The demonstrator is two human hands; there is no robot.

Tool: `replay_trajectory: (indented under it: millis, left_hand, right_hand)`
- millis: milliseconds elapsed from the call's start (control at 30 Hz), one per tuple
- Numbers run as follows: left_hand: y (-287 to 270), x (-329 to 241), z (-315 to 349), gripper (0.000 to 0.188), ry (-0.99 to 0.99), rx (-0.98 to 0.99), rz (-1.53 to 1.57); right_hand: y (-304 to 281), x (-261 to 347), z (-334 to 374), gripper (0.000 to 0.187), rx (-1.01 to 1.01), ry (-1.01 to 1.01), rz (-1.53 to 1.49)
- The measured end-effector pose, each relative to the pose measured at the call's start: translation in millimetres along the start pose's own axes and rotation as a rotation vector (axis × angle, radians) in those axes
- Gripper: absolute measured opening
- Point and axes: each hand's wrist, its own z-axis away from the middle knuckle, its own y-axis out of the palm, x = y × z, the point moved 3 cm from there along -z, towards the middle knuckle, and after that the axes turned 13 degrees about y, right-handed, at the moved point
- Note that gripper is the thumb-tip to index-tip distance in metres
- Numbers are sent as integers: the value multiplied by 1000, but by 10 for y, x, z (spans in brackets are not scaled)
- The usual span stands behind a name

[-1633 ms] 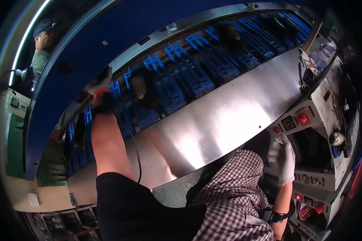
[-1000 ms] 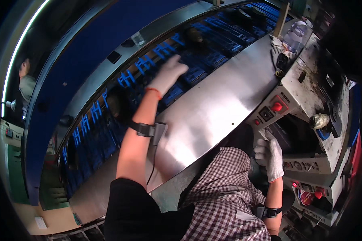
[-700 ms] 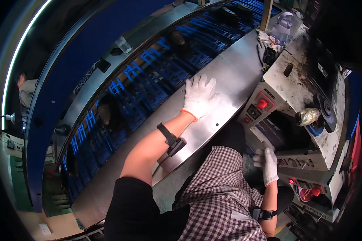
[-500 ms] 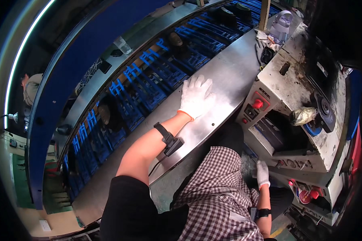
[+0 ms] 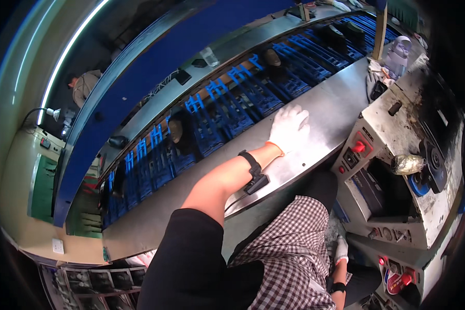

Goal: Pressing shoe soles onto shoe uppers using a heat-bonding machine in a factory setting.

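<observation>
A long row of blue bars [image 5: 266, 103] runs beside a metal tabletop [image 5: 336, 98], with a stained white machine [image 5: 385, 129] standing near its right end. Beyond a checked apron [image 5: 289, 243], the gloved left hand [image 5: 290, 129] rests on the tabletop, released, fingers loosely bent. The gloved right hand [image 5: 341, 250] hangs low beside the apron, its grip impossible to tell. A red knob [image 5: 358, 147] juts from the machine.

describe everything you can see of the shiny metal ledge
The long silver metal ledge, smooth and seemingly steel, slants from lower left to upper right beside blue metal bars. It looks flat, with bright glare and a small dark spot by its near edge. The white-gloved left grip appears to rest on it.
</observation>
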Motion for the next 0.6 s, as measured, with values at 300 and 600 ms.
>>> replay_trajectory:
  millis: [300,600]
  left_hand:
    - [-182,3,70,27,-9,-95,22]
    - [-1278,1440,1175,83,-785,-60,-873]
  right_hand:
    - [119,148,211,45,8,74,-87]
    - [-7,67,230,50,17,72,-182]
